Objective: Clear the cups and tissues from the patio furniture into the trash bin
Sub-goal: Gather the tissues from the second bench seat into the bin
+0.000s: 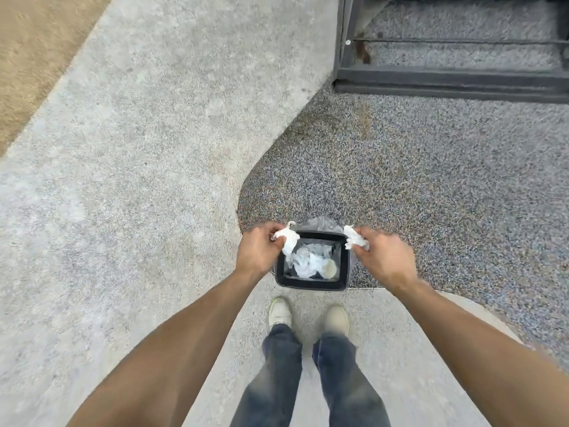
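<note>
Tissues pinched in both hands, left tissue (288, 240) in the left hand (258, 249) over the bin (312, 285) rim, right tissue (354, 238) in the right hand (381, 257) just outside it, so best shift inward before fingers part.

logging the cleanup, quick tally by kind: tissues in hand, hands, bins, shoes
Tissues held: 2, one in the left hand (left tissue), one in the right hand (right tissue)
Hands: 2
Trash bin: 1, lined, with crumpled white waste already inside
Shoes: 2 (left shoe, right shoe)
Total: 7
</note>
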Demonstrator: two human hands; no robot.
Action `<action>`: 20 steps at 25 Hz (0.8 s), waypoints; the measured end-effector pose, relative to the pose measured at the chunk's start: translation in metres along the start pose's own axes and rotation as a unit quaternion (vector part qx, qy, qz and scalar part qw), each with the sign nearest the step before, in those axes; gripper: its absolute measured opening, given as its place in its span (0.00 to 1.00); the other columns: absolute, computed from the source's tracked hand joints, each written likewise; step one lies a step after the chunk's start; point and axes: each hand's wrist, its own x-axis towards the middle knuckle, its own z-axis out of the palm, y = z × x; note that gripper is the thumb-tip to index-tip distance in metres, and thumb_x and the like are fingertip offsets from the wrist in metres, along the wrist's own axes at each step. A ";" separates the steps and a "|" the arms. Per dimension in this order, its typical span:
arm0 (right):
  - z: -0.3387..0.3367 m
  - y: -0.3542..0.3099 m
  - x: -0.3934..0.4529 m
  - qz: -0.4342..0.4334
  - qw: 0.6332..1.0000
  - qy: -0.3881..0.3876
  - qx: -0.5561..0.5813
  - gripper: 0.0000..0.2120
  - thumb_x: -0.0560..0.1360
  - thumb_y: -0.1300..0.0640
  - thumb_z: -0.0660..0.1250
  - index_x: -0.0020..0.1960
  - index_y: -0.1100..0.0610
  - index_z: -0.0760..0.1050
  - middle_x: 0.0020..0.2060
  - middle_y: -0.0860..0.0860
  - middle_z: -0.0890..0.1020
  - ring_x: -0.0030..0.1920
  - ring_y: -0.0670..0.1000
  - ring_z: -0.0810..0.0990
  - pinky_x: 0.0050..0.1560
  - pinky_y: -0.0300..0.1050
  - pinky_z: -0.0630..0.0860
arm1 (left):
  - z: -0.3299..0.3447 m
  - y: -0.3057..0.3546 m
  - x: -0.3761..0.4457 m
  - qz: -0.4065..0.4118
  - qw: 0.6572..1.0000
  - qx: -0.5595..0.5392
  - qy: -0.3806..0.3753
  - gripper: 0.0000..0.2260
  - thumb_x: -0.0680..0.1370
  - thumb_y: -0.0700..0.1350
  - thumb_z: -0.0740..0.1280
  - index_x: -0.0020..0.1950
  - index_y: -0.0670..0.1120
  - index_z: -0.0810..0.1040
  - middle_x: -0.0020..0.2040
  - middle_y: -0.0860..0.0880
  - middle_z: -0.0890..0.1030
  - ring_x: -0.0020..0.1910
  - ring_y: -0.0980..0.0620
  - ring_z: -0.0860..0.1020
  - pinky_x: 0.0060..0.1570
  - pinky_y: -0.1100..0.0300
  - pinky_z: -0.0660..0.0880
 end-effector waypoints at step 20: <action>0.218 0.029 0.049 0.021 0.993 -0.112 -0.039 0.22 0.77 0.49 0.62 0.70 0.49 0.65 0.53 0.53 0.80 0.45 0.57 0.81 0.41 0.48 0.75 | 0.171 -0.128 0.083 -0.028 0.984 0.156 -0.079 0.17 0.78 0.53 0.66 0.66 0.52 0.74 0.57 0.46 0.80 0.49 0.44 0.81 0.46 0.49 0.80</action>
